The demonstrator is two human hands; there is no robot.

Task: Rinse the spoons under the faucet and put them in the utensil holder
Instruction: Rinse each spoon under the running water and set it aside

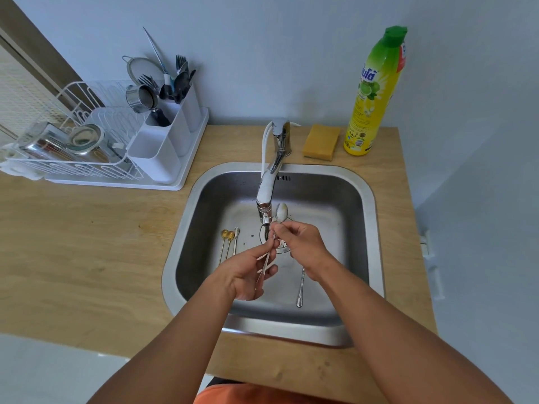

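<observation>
My arms are bare to past the elbows, no sleeves, no watch or rings; an orange garment point(233, 395) shows at bottom edge, approx. waist level.

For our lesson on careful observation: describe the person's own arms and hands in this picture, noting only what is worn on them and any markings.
Both forearms are bare up to the frame edge; no sleeves show. The left hand and right hand wear no gloves, and no rings, watch or bracelets are visible. No markings can be made out. A strip of orange clothing shows at the bottom edge between the arms.
</observation>
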